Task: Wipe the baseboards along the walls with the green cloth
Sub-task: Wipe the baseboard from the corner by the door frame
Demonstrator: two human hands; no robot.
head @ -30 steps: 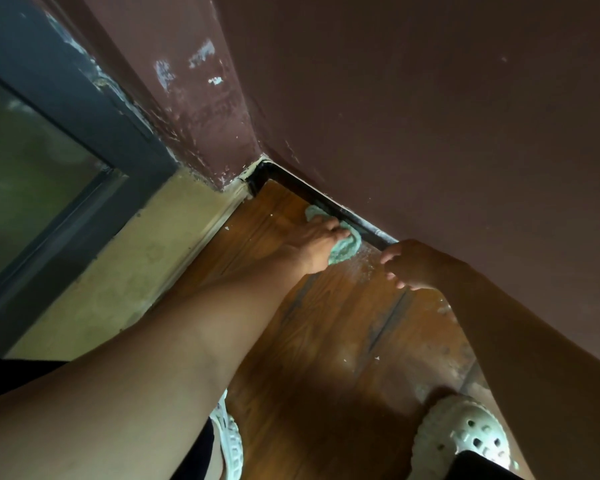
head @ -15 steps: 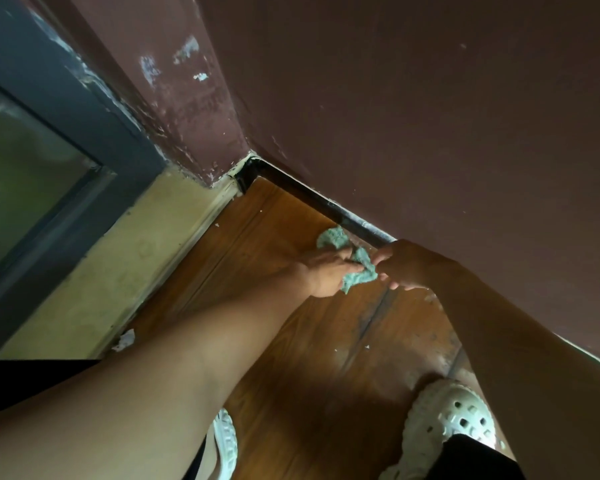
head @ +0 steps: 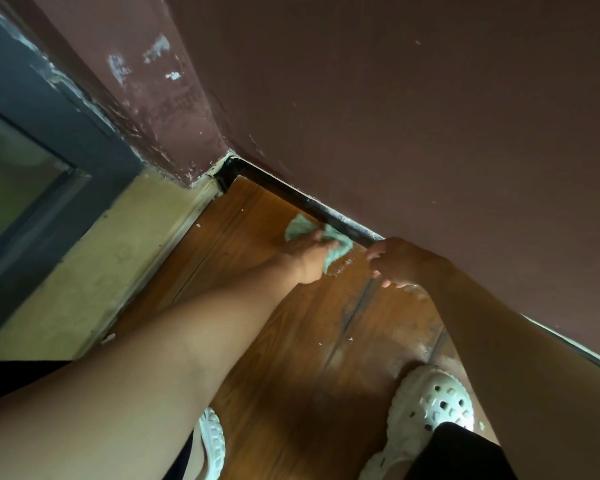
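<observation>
Down at the foot of the wall, near the corner, the left hand (head: 303, 259) grips the green cloth (head: 336, 245), bunched against the dark baseboard (head: 291, 195). The right hand (head: 404, 261) hangs just beside, fingers loosely curled, holding nothing. Bunched so, the cloth may skip the strip's top edge or merely push grit (head: 342, 269) across the wooden floor (head: 291, 341). A white clog (head: 430, 403) stands close behind, and the doorstep (head: 101, 258) bounds the corner.

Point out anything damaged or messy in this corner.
Paint is chipped off the maroon wall in pale patches near the door frame. Whitish crumbs and dusty smears lie on the wooden floor beside the green cloth, below the black baseboard.
</observation>
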